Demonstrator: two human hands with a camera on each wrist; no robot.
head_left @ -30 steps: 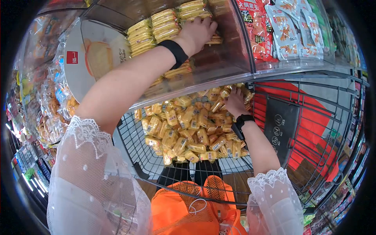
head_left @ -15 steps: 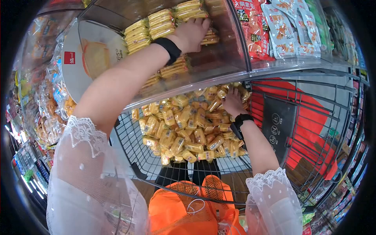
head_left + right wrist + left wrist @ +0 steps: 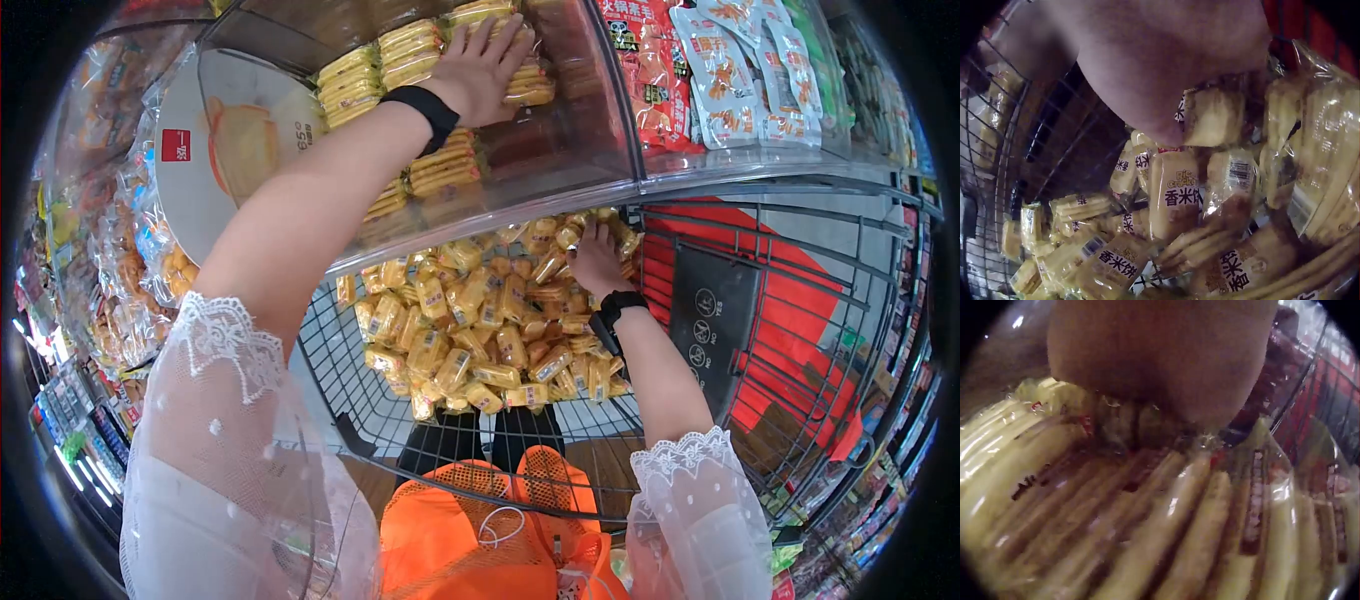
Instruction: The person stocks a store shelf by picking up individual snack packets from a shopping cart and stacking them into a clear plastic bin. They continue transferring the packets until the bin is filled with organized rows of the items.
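In the head view my left hand [image 3: 478, 78] lies with its fingers spread over the stacked packs of rice crackers [image 3: 411, 50] in the clear display bin. Close up in the left wrist view, rows of wrapped rice crackers [image 3: 1154, 531] stand on edge below the palm. My right hand [image 3: 597, 262] rests at the far right of the heap of rice cracker packs [image 3: 480, 330] in the shopping cart, its fingers extended onto them. From the right wrist, one pack [image 3: 1213, 117] shows right beneath that hand, partly covered by it.
The bin's front wall [image 3: 490, 222] overhangs the wire cart [image 3: 345, 385]. A round sign [image 3: 215, 135] stands at the bin's left. Red and white snack pouches [image 3: 650, 75] fill the neighbouring bin. A dark panel [image 3: 710, 315] is fixed on the cart's right side.
The left hand's fingers, bent over the packs before, are now spread out across them, and the packs at its right show more. The right hand stays at the same part of the heap.
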